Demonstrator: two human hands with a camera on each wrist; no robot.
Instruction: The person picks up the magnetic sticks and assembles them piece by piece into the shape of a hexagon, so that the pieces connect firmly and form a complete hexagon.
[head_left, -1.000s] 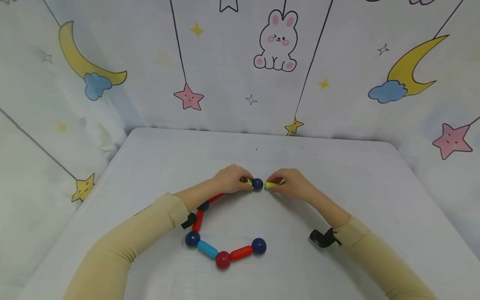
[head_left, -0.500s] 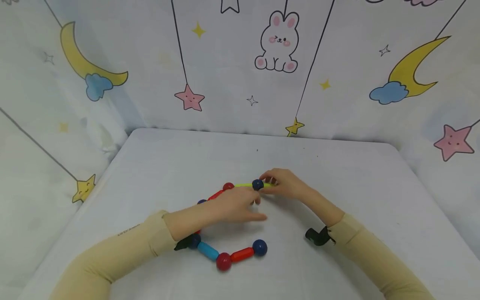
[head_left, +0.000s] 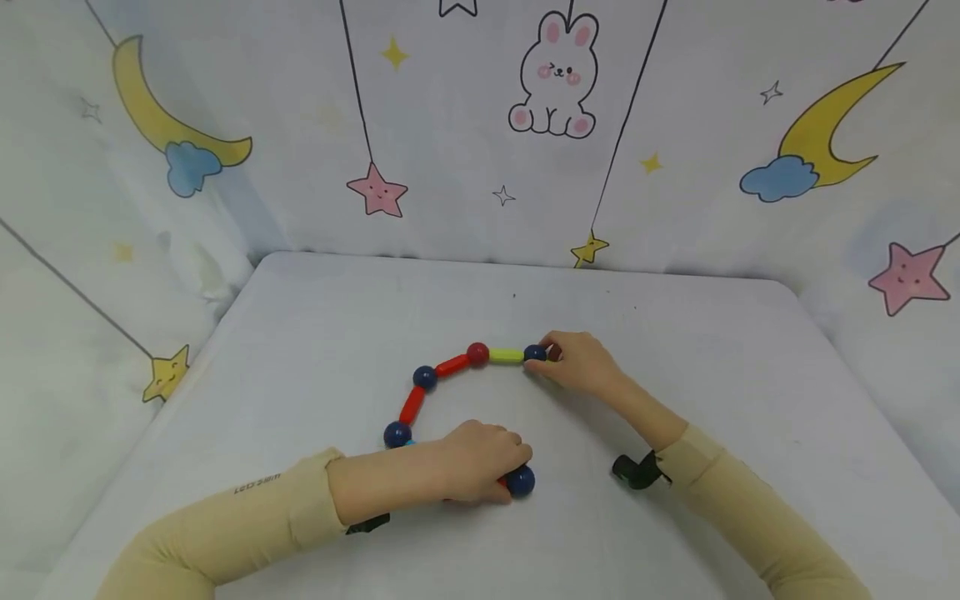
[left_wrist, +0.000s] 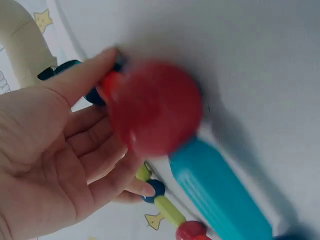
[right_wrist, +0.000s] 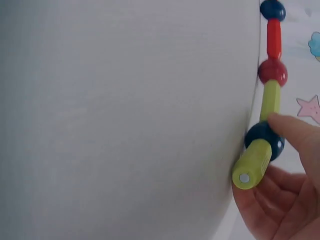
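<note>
A curved chain of balls and magnetic rods lies on the white table. At its near end, my left hand pinches a red rod beside a blue ball. A dark red ball and a light blue rod follow, mostly covered by that hand in the head view. At the far end, my right hand holds another blue ball between thumb and fingers. A yellow-green rod with a free, metal-tipped end sticks out from this ball.
The chain's left side has blue balls, red rods and a dark red ball joined to a yellow-green rod. A printed cloth hangs behind the table. Small black devices sit on the wrists.
The right hand's yellow-green rod met the far blue ball, and that hand now grips the ball. My left hand let go there and moved to the near end. The chain shifted slightly away and right.
</note>
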